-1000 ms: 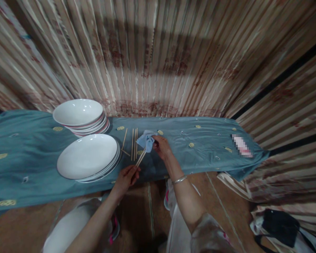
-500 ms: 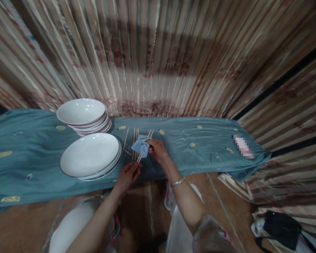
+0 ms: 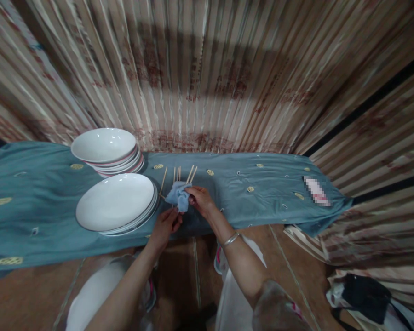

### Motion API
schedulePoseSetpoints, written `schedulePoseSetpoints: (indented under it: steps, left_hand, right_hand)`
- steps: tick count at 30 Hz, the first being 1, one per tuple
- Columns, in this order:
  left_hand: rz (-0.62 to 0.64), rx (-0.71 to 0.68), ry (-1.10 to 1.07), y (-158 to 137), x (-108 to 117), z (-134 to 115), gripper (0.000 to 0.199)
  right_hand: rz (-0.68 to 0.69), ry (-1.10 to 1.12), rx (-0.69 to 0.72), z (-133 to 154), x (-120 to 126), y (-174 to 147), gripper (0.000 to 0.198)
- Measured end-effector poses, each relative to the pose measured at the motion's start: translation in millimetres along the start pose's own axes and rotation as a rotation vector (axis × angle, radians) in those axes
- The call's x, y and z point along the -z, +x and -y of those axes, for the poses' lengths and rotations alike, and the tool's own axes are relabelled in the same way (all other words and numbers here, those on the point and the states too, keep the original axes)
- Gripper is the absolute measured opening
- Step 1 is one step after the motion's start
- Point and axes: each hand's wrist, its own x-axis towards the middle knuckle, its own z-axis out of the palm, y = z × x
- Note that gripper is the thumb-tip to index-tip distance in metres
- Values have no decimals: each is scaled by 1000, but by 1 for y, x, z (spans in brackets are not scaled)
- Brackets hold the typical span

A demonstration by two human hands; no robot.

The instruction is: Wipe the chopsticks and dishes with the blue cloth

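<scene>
A pair of wooden chopsticks [image 3: 192, 174] slants away from me over the table, its near ends gripped by my left hand [image 3: 166, 225]. My right hand [image 3: 200, 200] is closed on a light blue cloth [image 3: 179, 195], which wraps around the lower part of the chopsticks and almost touches my left fingers. Several more loose chopsticks [image 3: 163, 179] lie on the tablecloth just left of the cloth, partly covered by it. Beside them stands a stack of white plates [image 3: 116, 202], with a stack of white bowls [image 3: 104, 145] behind it.
A blue-green tablecloth [image 3: 272, 202] with yellow patterns covers the long table. Pleated curtains [image 3: 193, 82] hang right behind it. A blurred pinkish item [image 3: 316, 190] lies at the right end, and a black bag [image 3: 367, 299] is on the floor at lower right.
My right hand has slid the cloth down the chopsticks toward my left hand, so more of their far ends shows. My left hand keeps its hold.
</scene>
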Motion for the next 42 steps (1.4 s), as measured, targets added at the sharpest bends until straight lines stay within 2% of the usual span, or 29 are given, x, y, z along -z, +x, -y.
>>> schedulePoseSetpoints:
  steps: [5,13,24,34,42]
  left_hand:
    - [36,-47,27,3,0,-1,32]
    - [22,-102,45,8,1,0,31]
    - [-14,-92,27,10,-4,-2,34]
    - [14,-105,59,8,-9,-5,33]
    - [12,-66,-10,9,-10,-3,32]
  right_hand:
    - [23,-23,-2,-4,0,0,19]
    - [62,-88,-42,-9,-3,-3,21]
    - [35,-105,-47,-11,-2,-5,17]
    - [-10,-111,-19,-7,-1,-10,14]
    - [-16,-76,12,-2,4,-10,13]
